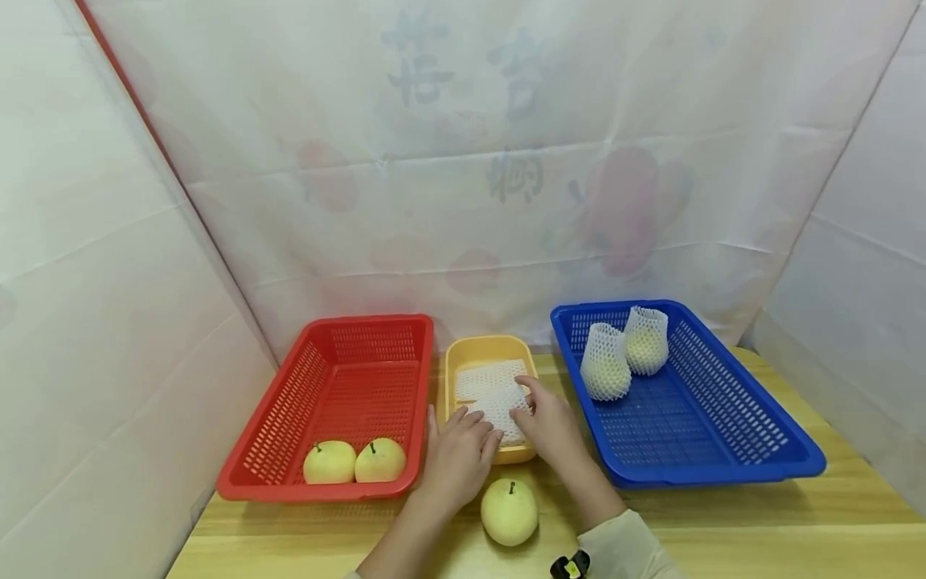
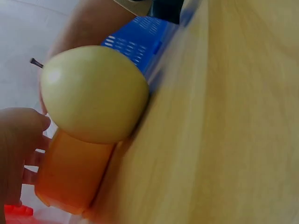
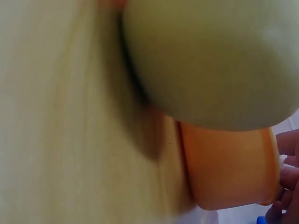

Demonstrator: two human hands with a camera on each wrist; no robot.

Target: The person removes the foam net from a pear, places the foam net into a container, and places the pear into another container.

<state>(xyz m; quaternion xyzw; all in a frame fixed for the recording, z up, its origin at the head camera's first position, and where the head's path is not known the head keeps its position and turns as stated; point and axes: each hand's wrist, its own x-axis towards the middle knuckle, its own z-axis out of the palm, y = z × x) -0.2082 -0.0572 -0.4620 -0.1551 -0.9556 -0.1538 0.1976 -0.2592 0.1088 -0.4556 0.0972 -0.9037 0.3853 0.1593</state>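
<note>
Two flattened white foam net sleeves [image 1: 495, 406] lie in a small yellow-orange tray [image 1: 489, 347]. Over the tray's near left side is my left hand [image 1: 457, 454], its fingers relaxed and reaching to the edge of the nearer sleeve. From the right, my right hand [image 1: 551, 425] reaches over the rim, thumb and forefinger spread apart at that sleeve's right edge. Between my forearms a pale yellow pear [image 1: 510, 512] stands on the table, stem up. Both wrist views show this pear [image 2: 96, 95] large and close, hiding part of the tray [image 3: 229, 165].
On the left, a red basket [image 1: 325, 492] holds two bare pears [image 1: 354, 461] near its front. A blue basket [image 1: 712, 474] on the right contains two pears in foam nets [image 1: 606, 366]. White cloth walls [image 1: 463, 201] surround the wooden table [image 1: 723, 535].
</note>
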